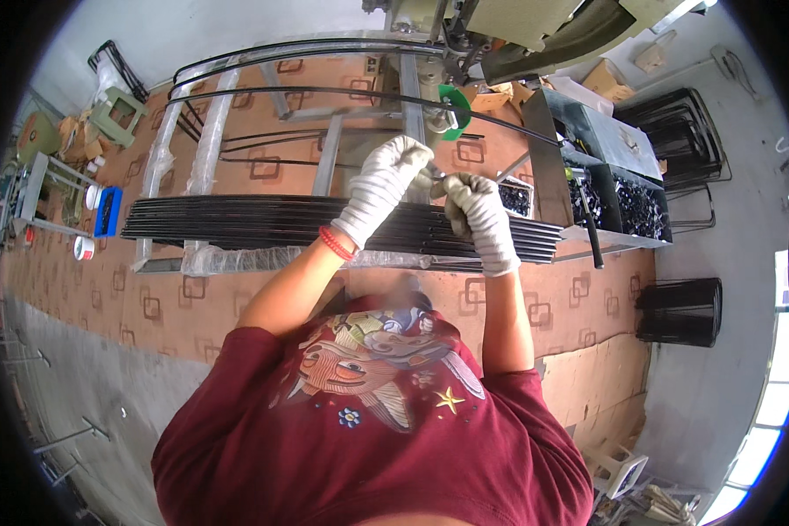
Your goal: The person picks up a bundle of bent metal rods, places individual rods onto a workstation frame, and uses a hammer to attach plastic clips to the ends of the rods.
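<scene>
At twelve o'clock, left hand (396, 163) and right hand (473, 196) curled, contents unclear; slack grip risked drops onto black rods (254, 221).

The ribbed white gloves of knitted cloth (375, 186) look matt, dingier around the fingers of the right one. The bundle of long, thin black rods (280, 221) appears to be smooth metal with a slight gloss. Wrinkled, shiny clear plastic film (259, 260) covers parts of the dull grey metal frame (326, 162). The maroon short-sleeved shirt (351, 465) is soft, matt cloth; the flattened brown cardboard sheet (600, 377) looks matt, and the small black pieces (640, 209) glint.
</scene>
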Demonstrator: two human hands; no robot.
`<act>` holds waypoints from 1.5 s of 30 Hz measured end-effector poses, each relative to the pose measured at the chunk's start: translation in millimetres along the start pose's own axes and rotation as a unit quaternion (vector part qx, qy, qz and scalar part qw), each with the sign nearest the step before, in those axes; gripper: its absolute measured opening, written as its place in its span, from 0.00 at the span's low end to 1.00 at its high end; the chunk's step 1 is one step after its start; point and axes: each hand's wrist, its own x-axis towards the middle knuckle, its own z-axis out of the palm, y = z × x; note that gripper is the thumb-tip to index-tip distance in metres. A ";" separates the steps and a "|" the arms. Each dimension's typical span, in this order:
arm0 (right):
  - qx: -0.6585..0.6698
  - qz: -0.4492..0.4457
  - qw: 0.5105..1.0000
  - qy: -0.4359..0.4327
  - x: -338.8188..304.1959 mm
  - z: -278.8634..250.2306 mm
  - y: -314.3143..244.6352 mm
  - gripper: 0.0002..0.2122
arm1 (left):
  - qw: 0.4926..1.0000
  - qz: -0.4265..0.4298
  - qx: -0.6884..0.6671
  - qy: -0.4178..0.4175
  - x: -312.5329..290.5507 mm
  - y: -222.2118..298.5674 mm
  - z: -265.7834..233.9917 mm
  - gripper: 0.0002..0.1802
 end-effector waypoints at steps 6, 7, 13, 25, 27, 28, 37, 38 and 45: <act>0.086 -0.070 0.980 0.164 59.9 -24.5 11.6 0.12 | 0.798 0.141 0.586 0.001 -22.1 -18.4 -24.7 0.16; 0.111 -0.063 0.974 0.188 69.2 -23.7 10.5 0.12 | 0.784 0.127 0.608 -0.017 -26.4 -18.3 -26.2 0.16; 0.094 -0.056 0.974 0.198 97.3 -19.3 7.7 0.12 | 0.762 0.122 0.636 -0.018 -31.7 -22.3 -28.4 0.22; 0.055 -0.041 0.980 0.185 101.6 -26.3 2.8 0.12 | 0.712 0.343 0.608 0.074 25.4 -3.3 -46.3 0.20; 0.046 -0.040 0.982 0.180 100.0 -23.7 2.7 0.12 | 0.705 0.230 0.671 0.031 59.8 12.9 -45.7 0.25; 0.042 -0.040 0.982 0.178 101.0 -23.1 2.6 0.12 | 0.680 0.204 0.704 0.014 76.9 14.2 -47.4 0.27; 0.046 -0.012 0.978 0.204 107.8 -33.3 20.1 0.11 | 0.575 0.243 0.780 0.055 100.1 -38.7 -87.0 0.38; 0.060 -0.007 0.977 0.206 107.1 -29.4 17.3 0.12 | 0.577 0.248 0.776 0.067 101.3 -37.9 -89.5 0.42; 0.098 -0.014 0.975 0.198 98.1 -26.6 14.6 0.11 | 0.614 0.233 0.751 0.065 93.5 -32.1 -87.9 0.41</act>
